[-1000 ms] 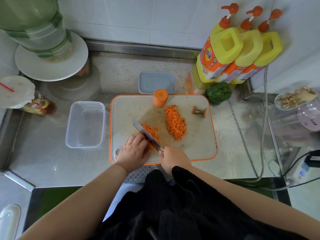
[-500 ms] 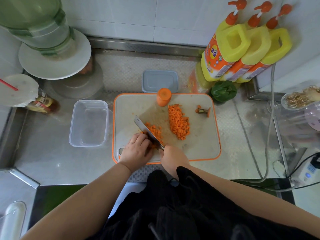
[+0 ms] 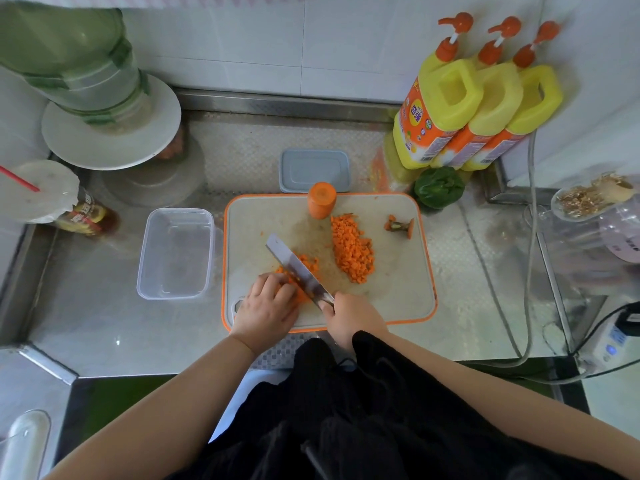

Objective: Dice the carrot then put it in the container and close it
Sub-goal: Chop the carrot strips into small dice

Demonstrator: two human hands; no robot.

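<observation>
An empty clear container [image 3: 175, 252] sits on the desk [image 3: 104, 323] at the cutting board's [image 3: 398, 299] 9 o'clock. The left hand [image 3: 266, 308], fingers curled, holds carrot strips [image 3: 300, 295]. The right hand's [image 3: 353, 318] grip wraps the knife [image 3: 298, 270] handle. Diced carrot [image 3: 353, 252] lies at the blade's 3 o'clock, below a carrot stub [image 3: 322, 204].

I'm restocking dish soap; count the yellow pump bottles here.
3, in a row against the back wall to the right of the cutting board: the left bottle, the middle bottle and the right bottle. Any others behind them would be hidden.
</observation>
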